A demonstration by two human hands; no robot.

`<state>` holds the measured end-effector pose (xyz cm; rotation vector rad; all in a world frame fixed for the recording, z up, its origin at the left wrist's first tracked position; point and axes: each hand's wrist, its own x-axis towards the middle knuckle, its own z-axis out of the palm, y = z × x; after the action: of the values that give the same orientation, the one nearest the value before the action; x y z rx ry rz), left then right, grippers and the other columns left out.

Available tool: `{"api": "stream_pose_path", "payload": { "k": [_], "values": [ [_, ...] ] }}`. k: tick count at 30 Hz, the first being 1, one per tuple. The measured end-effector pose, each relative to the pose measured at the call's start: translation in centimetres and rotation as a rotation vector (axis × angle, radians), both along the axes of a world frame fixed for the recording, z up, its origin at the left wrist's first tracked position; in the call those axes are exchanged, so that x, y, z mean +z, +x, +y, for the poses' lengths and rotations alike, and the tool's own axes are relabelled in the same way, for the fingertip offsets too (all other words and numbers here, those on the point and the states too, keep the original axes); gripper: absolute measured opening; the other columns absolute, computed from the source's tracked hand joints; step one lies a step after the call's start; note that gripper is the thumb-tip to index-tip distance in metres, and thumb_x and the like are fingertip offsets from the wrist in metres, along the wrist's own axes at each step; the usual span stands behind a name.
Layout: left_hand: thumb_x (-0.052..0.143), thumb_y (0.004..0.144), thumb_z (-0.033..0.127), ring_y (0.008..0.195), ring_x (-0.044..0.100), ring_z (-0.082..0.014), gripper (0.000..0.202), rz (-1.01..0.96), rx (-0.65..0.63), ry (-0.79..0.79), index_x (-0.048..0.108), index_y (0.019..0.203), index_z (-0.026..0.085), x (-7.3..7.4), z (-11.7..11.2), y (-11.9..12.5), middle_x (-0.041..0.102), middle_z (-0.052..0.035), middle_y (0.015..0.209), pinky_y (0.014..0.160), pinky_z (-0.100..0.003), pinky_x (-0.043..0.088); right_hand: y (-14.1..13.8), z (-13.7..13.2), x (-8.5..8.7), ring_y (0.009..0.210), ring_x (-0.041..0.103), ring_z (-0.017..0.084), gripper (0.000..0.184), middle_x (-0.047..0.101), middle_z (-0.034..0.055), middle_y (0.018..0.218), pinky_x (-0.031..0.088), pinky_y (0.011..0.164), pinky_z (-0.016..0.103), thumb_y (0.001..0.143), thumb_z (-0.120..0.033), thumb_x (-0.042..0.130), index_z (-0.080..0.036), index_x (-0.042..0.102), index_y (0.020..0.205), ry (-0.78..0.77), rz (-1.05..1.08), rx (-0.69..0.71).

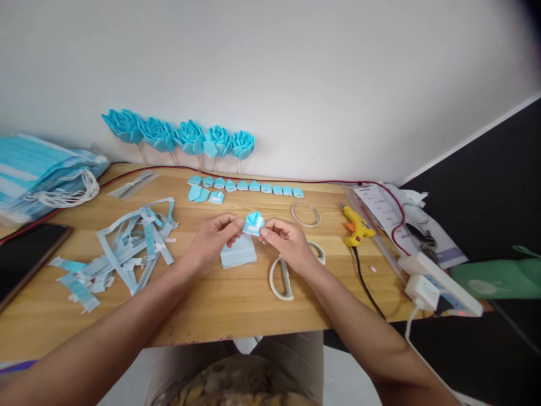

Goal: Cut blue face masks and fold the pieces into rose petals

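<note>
Both hands meet over the middle of the wooden table [236,307]. My left hand [211,239] and my right hand [285,241] pinch one small folded light-blue petal piece [253,223] between their fingertips, just above a small stack of cut blue squares [238,251]. White-handled scissors [282,277] lie partly under my right hand. A row of several finished folded petals [247,185] lies further back, with three more petals [205,195] just in front of its left end.
Several blue fabric roses [181,135] lean on the wall. A heap of cut mask strips [122,248] lies left, a mask stack [38,175] and a dark tablet [25,251] far left. A tape ring [305,213], yellow glue gun [357,227], papers [382,208] and power strip [439,276] sit right.
</note>
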<state>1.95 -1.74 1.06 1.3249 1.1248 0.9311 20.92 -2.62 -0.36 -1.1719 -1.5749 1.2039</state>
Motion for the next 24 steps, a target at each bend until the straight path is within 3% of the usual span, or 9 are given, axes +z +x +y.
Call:
{"api": "stream_pose_path", "payload": {
  "k": [7, 9, 12, 15, 19, 21, 24],
  "values": [
    [0.065, 0.075, 0.043, 0.051, 0.037, -0.0078, 0.03, -0.034, -0.108, -0.038, 0.056, 0.065, 0.016, -0.3, 0.1, -0.2, 0.045, 0.0053, 0.053, 0.052, -0.022, 0.032, 0.3, 0.1, 0.1, 0.067, 0.057, 0.012, 0.022, 0.064, 0.0008, 0.075, 0.047, 0.067, 0.026, 0.088, -0.036, 0.056, -0.019, 0.068, 0.083, 0.0, 0.074, -0.008],
    [0.064, 0.078, 0.043, 0.051, 0.037, -0.0074, 0.032, -0.074, -0.145, -0.059, 0.054, 0.063, 0.016, -0.4, 0.0, -0.3, 0.045, 0.0051, 0.052, 0.053, -0.022, 0.031, 0.4, 0.1, 0.2, 0.073, 0.059, 0.013, 0.022, 0.067, 0.0021, 0.088, 0.05, 0.07, 0.027, 0.09, -0.035, 0.055, -0.022, 0.069, 0.1, 0.016, 0.105, -0.002],
    [0.062, 0.081, 0.046, 0.05, 0.039, -0.007, 0.036, -0.182, -0.265, -0.173, 0.053, 0.064, 0.016, -0.7, -0.1, -0.4, 0.048, 0.0038, 0.054, 0.051, -0.021, 0.031, 0.5, 0.2, 0.4, 0.099, 0.061, 0.017, 0.037, 0.064, 0.0046, 0.118, 0.051, 0.079, 0.028, 0.088, -0.032, 0.059, -0.029, 0.058, 0.125, 0.069, 0.104, 0.055],
    [0.061, 0.083, 0.048, 0.047, 0.039, -0.007, 0.038, -0.254, -0.358, -0.29, 0.052, 0.064, 0.016, -1.0, -0.3, -0.5, 0.049, 0.0029, 0.054, 0.048, -0.021, 0.03, 0.6, 0.2, 0.4, 0.114, 0.056, 0.019, 0.042, 0.058, 0.0058, 0.131, 0.05, 0.089, 0.031, 0.088, -0.032, 0.061, -0.031, 0.054, 0.129, 0.124, 0.102, 0.135],
    [0.06, 0.083, 0.048, 0.045, 0.039, -0.0074, 0.038, -0.238, -0.385, -0.301, 0.051, 0.063, 0.016, -0.8, -0.3, -0.5, 0.048, 0.0033, 0.052, 0.046, -0.021, 0.028, 0.8, 0.4, 0.6, 0.096, 0.062, 0.018, 0.021, 0.066, 0.0058, 0.107, 0.051, 0.085, 0.033, 0.086, -0.035, 0.063, -0.024, 0.067, 0.104, 0.116, 0.072, 0.213],
    [0.056, 0.084, 0.048, 0.046, 0.04, -0.0079, 0.036, -0.194, -0.362, -0.265, 0.054, 0.066, 0.016, -0.6, -0.2, -0.5, 0.048, 0.0035, 0.052, 0.046, -0.021, 0.03, 0.8, 1.0, 1.2, 0.083, 0.062, 0.017, 0.016, 0.067, 0.0042, 0.092, 0.051, 0.078, 0.032, 0.084, -0.036, 0.064, -0.022, 0.068, 0.093, 0.094, 0.031, 0.165],
    [0.051, 0.086, 0.048, 0.046, 0.04, -0.0089, 0.035, -0.017, -0.282, -0.124, 0.062, 0.076, 0.016, 0.0, -0.3, -0.4, 0.047, 0.0042, 0.053, 0.047, -0.022, 0.031, 0.5, 2.6, 2.4, 0.076, 0.061, 0.014, 0.016, 0.067, 0.0017, 0.084, 0.05, 0.073, 0.029, 0.083, -0.033, 0.064, -0.022, 0.069, 0.092, 0.092, -0.025, 0.061]
  ]
}}
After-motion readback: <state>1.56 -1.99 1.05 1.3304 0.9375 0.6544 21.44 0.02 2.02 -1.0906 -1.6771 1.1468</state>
